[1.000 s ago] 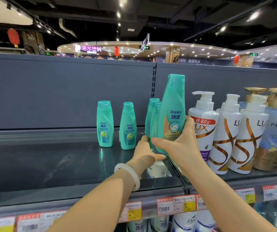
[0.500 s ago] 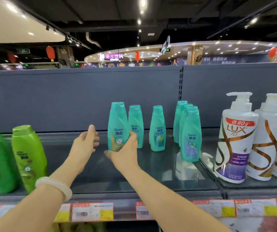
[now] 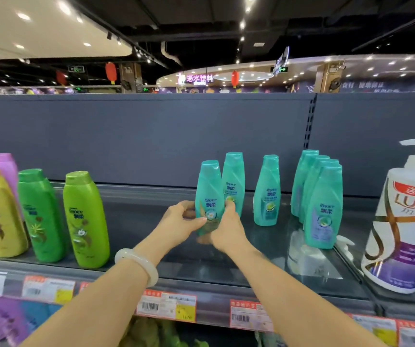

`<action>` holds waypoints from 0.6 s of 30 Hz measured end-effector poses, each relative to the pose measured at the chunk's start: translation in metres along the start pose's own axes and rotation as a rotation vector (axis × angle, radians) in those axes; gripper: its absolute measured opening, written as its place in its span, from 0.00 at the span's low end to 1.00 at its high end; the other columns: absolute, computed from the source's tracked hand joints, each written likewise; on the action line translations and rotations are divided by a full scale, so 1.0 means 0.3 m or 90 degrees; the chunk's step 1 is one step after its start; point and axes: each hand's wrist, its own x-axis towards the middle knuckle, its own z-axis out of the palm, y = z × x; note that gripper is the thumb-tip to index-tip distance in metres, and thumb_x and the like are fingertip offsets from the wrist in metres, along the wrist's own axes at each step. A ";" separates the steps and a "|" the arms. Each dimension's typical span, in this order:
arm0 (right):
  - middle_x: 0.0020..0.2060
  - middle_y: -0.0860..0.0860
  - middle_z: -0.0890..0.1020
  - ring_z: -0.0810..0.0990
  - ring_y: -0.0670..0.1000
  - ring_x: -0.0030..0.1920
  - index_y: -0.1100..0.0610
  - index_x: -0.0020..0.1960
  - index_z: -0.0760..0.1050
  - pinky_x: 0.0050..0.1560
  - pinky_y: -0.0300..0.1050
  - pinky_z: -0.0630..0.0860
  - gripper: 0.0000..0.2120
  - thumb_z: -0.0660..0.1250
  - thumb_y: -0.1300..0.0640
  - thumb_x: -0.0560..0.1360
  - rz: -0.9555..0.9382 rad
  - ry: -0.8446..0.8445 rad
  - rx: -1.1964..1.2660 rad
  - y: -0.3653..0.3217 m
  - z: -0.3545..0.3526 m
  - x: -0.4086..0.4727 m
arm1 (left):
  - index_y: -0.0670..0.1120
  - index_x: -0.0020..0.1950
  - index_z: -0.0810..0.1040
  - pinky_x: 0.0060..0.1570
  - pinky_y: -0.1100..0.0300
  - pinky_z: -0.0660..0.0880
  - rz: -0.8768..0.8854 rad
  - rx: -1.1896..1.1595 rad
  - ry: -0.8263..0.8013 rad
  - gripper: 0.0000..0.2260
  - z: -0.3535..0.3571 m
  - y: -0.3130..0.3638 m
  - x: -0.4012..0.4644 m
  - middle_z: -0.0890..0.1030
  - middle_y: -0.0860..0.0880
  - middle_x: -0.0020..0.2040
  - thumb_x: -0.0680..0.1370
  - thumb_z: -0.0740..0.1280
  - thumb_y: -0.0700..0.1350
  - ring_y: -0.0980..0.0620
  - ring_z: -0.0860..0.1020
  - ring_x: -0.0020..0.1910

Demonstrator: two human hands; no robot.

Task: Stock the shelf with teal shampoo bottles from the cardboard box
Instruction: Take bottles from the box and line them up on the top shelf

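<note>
Both hands clasped one teal shampoo bottle [image 3: 209, 194] upright on the shelf [image 3: 136, 221]: the left hand [image 3: 180, 222] curled round it from nine o'clock, the right hand [image 3: 226, 230] from three. Another teal bottle [image 3: 234, 182] stood just behind, at one o'clock.

Grey back panel [image 3: 139, 136] behind shelving. Dark ceiling [image 3: 301, 21] with spot lights; red lanterns [image 3: 110, 72] hanging; pink neon sign [image 3: 199, 78] far back.

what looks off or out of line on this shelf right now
Nothing is spilled or damaged. The teal bottle gripped by the left hand and right hand leans slightly. The green bottles beside it also lean, though that may be lens distortion.
</note>
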 end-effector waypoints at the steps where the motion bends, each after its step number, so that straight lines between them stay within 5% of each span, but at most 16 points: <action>1: 0.59 0.54 0.75 0.76 0.55 0.58 0.55 0.64 0.62 0.60 0.51 0.75 0.35 0.77 0.62 0.64 -0.001 -0.029 0.022 0.009 -0.020 -0.001 | 0.54 0.54 0.71 0.47 0.63 0.73 0.000 0.003 -0.014 0.13 0.004 0.001 0.003 0.78 0.58 0.46 0.74 0.70 0.42 0.57 0.77 0.49; 6: 0.54 0.51 0.79 0.79 0.51 0.55 0.57 0.58 0.69 0.58 0.47 0.76 0.22 0.74 0.61 0.68 -0.029 -0.048 -0.041 0.038 -0.094 -0.019 | 0.54 0.54 0.72 0.49 0.61 0.73 -0.012 -0.007 -0.038 0.15 0.037 -0.003 0.026 0.79 0.57 0.49 0.72 0.72 0.41 0.55 0.78 0.52; 11: 0.54 0.53 0.78 0.77 0.53 0.56 0.59 0.63 0.69 0.56 0.46 0.75 0.22 0.71 0.60 0.71 -0.004 0.047 -0.127 0.076 -0.195 -0.023 | 0.54 0.55 0.72 0.58 0.54 0.74 -0.028 0.034 -0.042 0.15 0.029 -0.006 0.064 0.79 0.56 0.51 0.73 0.71 0.43 0.54 0.78 0.54; 18: 0.61 0.59 0.72 0.73 0.57 0.60 0.63 0.63 0.67 0.57 0.46 0.73 0.28 0.73 0.57 0.68 0.087 0.139 -0.161 0.145 -0.256 0.006 | 0.50 0.57 0.71 0.50 0.59 0.73 -0.049 -0.063 -0.031 0.17 0.057 0.001 0.074 0.78 0.53 0.50 0.72 0.72 0.39 0.55 0.77 0.48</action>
